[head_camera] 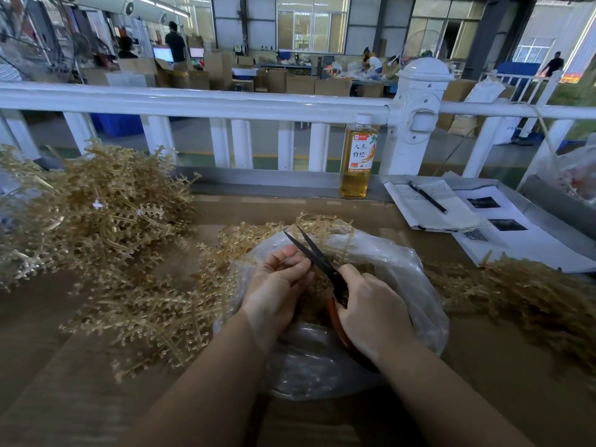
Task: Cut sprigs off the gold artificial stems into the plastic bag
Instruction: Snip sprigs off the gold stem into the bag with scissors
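Scissors (317,258), black-bladed with red handles, sit clenched in the right hand (371,309), blades parted. Beside them the left hand (279,282) pinches a thin gold sprig (287,260) (barely visible) over the crinkled clear bag (403,269); its fingers hide the stem's base.

A white railing (225,103) with a capped post (416,117) runs along the bench's (64,366) far edge. Beyond it lies a large workshop with a grey floor (193,137), stacked cardboard boxes (300,83), tall windows (311,24) letting in daylight, and distant workers (175,43).
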`<action>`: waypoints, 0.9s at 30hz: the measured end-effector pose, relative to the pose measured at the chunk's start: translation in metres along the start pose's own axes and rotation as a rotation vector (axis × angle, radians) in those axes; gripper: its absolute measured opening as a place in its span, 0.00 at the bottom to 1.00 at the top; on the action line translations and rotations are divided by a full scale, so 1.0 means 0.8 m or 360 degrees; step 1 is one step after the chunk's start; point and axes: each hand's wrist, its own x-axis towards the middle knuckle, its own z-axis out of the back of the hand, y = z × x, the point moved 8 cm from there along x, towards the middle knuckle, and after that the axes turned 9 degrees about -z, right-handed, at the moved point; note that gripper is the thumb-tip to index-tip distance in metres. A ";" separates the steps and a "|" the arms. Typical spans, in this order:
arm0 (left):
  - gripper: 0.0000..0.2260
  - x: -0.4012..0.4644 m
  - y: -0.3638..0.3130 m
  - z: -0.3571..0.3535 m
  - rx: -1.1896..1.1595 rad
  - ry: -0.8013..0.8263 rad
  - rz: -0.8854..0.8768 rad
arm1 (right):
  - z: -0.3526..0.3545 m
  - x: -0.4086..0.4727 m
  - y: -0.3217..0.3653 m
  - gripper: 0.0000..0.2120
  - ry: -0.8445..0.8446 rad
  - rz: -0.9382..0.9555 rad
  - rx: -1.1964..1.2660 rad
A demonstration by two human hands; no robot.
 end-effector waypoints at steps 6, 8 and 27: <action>0.10 0.001 -0.003 -0.001 -0.0212 -0.0122 0.0038 | -0.001 -0.004 0.002 0.17 -0.0018 0.0028 -0.0009; 0.11 0.000 -0.004 -0.001 -0.0240 -0.0154 0.0060 | -0.003 -0.004 0.001 0.18 0.0000 0.0035 -0.0016; 0.10 0.005 0.001 0.008 -0.0132 -0.0260 -0.0063 | -0.011 0.002 0.002 0.18 0.0069 0.0073 -0.0016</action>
